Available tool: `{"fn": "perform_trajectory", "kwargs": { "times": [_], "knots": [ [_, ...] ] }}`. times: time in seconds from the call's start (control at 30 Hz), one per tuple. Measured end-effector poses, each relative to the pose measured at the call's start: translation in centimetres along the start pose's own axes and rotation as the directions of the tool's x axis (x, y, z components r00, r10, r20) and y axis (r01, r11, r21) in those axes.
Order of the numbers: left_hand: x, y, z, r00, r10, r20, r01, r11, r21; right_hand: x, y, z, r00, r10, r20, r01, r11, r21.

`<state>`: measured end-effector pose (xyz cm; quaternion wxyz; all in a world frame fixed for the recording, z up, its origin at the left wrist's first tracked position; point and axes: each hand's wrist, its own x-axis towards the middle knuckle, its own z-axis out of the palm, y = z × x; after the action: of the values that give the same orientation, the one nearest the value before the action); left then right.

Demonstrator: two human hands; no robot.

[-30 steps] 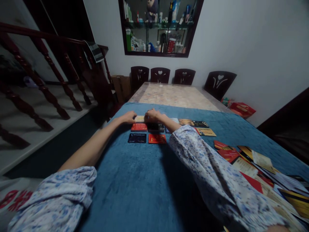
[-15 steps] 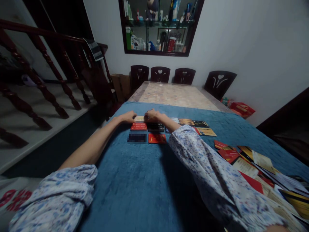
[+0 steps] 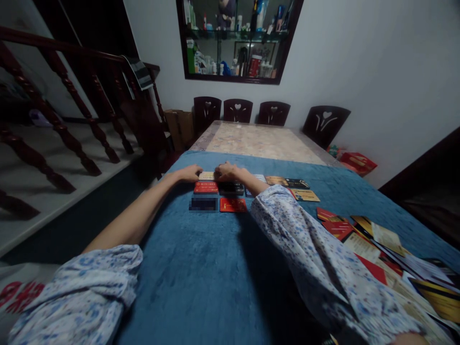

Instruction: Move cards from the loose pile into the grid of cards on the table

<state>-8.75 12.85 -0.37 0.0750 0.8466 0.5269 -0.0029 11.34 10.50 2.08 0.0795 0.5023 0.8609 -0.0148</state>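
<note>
My left hand [image 3: 191, 173] has its fingers curled against the left end of a pale cream card [image 3: 207, 176] in the far row. At that card's right end, my right hand [image 3: 227, 171] bends its fingers down, covering part of the row. Just nearer lie a red card [image 3: 205, 187] and a black card [image 3: 232, 189], the latter partly under my right hand's shadow. Closest to me are a blurred dark card [image 3: 203, 204] and a red and gold card [image 3: 233, 205]. Past my right wrist are a brown card [image 3: 276, 180], a black card [image 3: 297, 183] and a yellowish card [image 3: 304, 195].
A heap of overlapping cards and papers [image 3: 362, 244] covers the right side of the blue cloth [image 3: 187, 273]. Beyond it shows the stone tabletop [image 3: 258, 139], with several dark chairs [image 3: 238, 111] behind. A wooden railing [image 3: 82, 115] stands at left; a whitish bag [image 3: 25, 287] is lower left.
The view has shifted very slightly. Both hands stay at the two ends of the cream card, and the cards keep their places.
</note>
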Motion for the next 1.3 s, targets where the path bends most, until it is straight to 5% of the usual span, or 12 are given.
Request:
{"fn": "perform_trajectory", "kwargs": {
  "times": [0.27, 0.67, 1.3],
  "knots": [
    [-0.8, 0.2, 0.6, 0.976, -0.043, -0.215, 0.030, 0.998, -0.060, -0.3, 1.2, 0.1, 0.992, -0.052, -0.118, 0.053, 0.999, 0.001],
    [-2.3, 3.1, 1.9, 0.828, 0.155, -0.539, -0.198, 0.980, -0.023, -4.0, 1.1, -0.5, 0.951, -0.117, -0.286, 0.121, 0.993, -0.005],
    [-4.5, 13.0, 3.6, 0.740, 0.358, -0.569, -0.413, 0.910, 0.036, -14.8, 3.6, 0.9, 0.945, -0.058, -0.322, 0.050, 0.998, -0.033]
  ]
}}
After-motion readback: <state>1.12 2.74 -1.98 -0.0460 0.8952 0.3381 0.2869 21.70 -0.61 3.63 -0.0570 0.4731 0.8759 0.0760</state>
